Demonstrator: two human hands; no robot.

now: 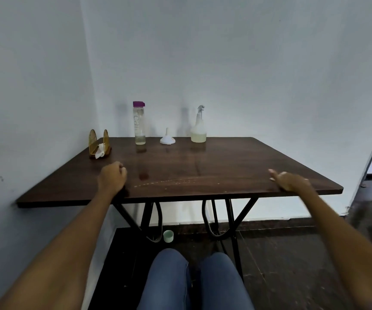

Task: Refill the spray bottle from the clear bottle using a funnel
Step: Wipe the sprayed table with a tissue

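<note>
The head view looks down on a dark wooden tabletop [225, 166] set in the corner of a pale room. Along its far edge, against the wall, three things stand in a row, apart from one another. On the left is the clear bottle [139, 125], upright, with a purple cap on and a little liquid at the bottom. In the middle the white funnel [167, 138] rests mouth down, its spout pointing up. On the right is the spray bottle [198, 127], upright, its trigger head on, with pale yellowish liquid low in its base.

Both hands are near the front edge, well apart from the three things. The left hand [112, 175] rests on the tabletop with its fingers curled into a loose fist and holds nothing. The right hand [289, 181] lies at the front right, fingers loosely stretched and a finger pointing forward, holding nothing.

A golden napkin holder [100, 142] with a white napkin stands at the far left corner. A small green cup [168, 236] sits on the floor under the table.
</note>
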